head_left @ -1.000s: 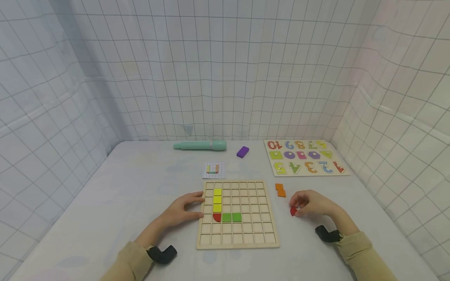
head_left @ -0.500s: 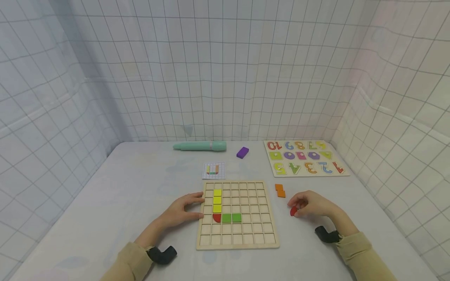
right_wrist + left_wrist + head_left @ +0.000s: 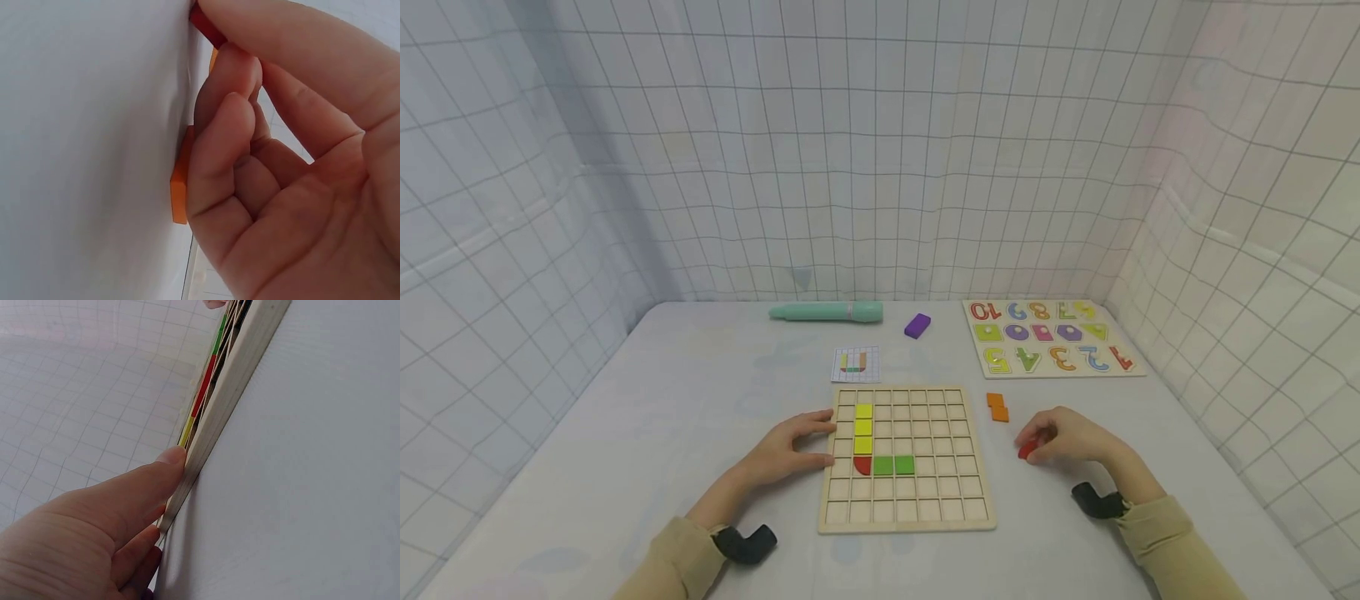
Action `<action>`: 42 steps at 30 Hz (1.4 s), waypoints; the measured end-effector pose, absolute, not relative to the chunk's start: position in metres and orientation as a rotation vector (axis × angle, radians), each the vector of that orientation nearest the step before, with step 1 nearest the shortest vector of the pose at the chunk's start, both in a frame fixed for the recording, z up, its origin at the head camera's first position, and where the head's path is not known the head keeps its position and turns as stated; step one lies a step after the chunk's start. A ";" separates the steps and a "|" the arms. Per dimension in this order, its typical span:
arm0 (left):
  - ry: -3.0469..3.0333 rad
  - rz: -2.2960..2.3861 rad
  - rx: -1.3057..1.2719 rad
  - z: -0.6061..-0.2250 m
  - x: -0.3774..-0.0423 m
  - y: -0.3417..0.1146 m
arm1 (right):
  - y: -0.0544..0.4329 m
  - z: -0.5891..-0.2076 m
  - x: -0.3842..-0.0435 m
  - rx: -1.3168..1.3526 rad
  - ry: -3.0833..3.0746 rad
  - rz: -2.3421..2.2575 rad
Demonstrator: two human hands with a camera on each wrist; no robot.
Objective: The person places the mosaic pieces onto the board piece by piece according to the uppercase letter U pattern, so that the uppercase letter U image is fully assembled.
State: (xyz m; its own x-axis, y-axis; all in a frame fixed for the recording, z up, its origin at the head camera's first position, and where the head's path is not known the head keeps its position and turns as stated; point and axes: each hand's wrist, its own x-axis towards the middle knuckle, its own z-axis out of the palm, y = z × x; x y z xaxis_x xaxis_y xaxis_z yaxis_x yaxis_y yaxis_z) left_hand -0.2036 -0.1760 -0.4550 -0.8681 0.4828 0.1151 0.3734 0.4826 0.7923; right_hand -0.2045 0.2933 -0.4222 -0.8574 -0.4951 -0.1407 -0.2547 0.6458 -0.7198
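My right hand (image 3: 1071,435) pinches a red quarter-round tile (image 3: 1027,450) between thumb and fingers, just above or on the table to the right of the wooden grid board (image 3: 953,485). In the right wrist view the red tile (image 3: 207,26) shows at the thumb tip, partly covered. My left hand (image 3: 784,450) touches the board's left edge with thumb and fingertips, the fingers fairly straight. On the board lie several tiles: a column of yellow squares (image 3: 863,427), a red quarter-round tile (image 3: 863,466) below it, then two green squares (image 3: 894,465). Two orange tiles (image 3: 997,413) lie beyond my right hand.
Behind the board lies a small pattern card (image 3: 856,364). Farther back are a teal marker-shaped object (image 3: 827,312) and a purple block (image 3: 917,326). A number puzzle board (image 3: 1052,338) sits at the back right. Grid-patterned cloth walls (image 3: 880,167) surround the white table.
The red tile has turned slightly between my right fingers, which have shifted a little around it. My left hand and the board have stayed in place.
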 end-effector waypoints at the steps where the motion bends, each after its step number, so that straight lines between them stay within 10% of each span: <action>1: 2.598 1.339 0.755 -0.455 -0.204 -0.176 | 0.293 -0.422 -0.204 -0.598 2.546 -1.031; 42: 2.592 1.332 0.736 -0.459 -0.206 -0.177 | 0.222 -0.410 -0.216 -1.003 2.462 -1.146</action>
